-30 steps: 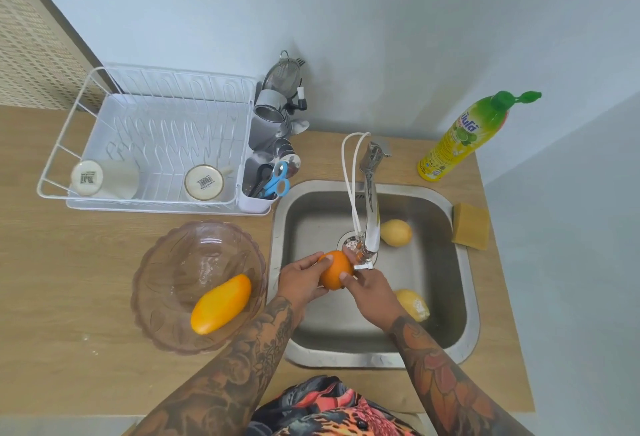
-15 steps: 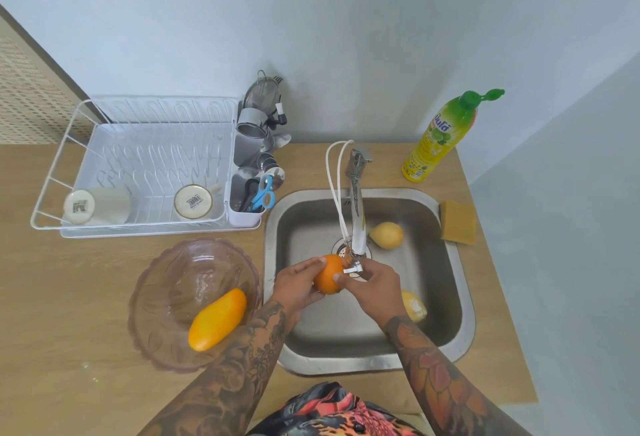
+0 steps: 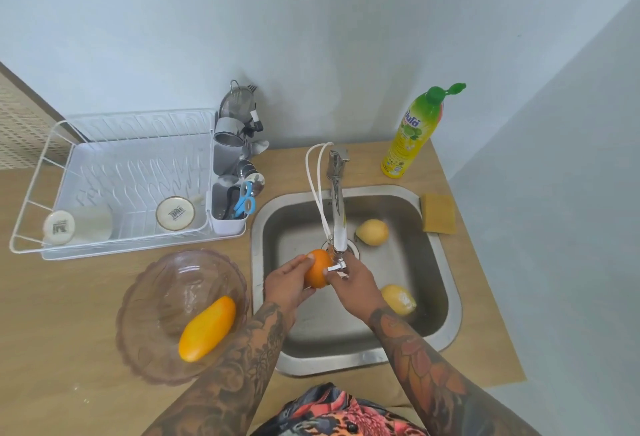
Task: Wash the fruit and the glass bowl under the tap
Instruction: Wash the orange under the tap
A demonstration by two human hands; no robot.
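An orange [image 3: 318, 273] sits between both my hands, just under the spout of the chrome tap [image 3: 338, 217] over the steel sink [image 3: 446, 297]. My left hand [image 3: 287, 285] cups it from the left, and my right hand [image 3: 353, 285] grips it from the right, thumb on the fruit. Two yellow lemons lie in the basin, one [image 3: 372, 232] at the back and one [image 3: 399, 298] to the right of my right wrist. The glass bowl [image 3: 162, 283] stands on the counter left of the sink with a yellow mango [image 3: 207, 328] in it.
A white dish rack [image 3: 114, 172] with two cups and a cutlery holder with blue scissors [image 3: 245, 200] stands at the back left. A dish soap bottle [image 3: 414, 134] and a yellow sponge [image 3: 438, 213] sit right of the tap, by the wall.
Both hands keep holding the orange under the tap, rubbing it slightly. The camera view has tilted, so everything sits lower in the frame; the other fruit and bowl have not moved.
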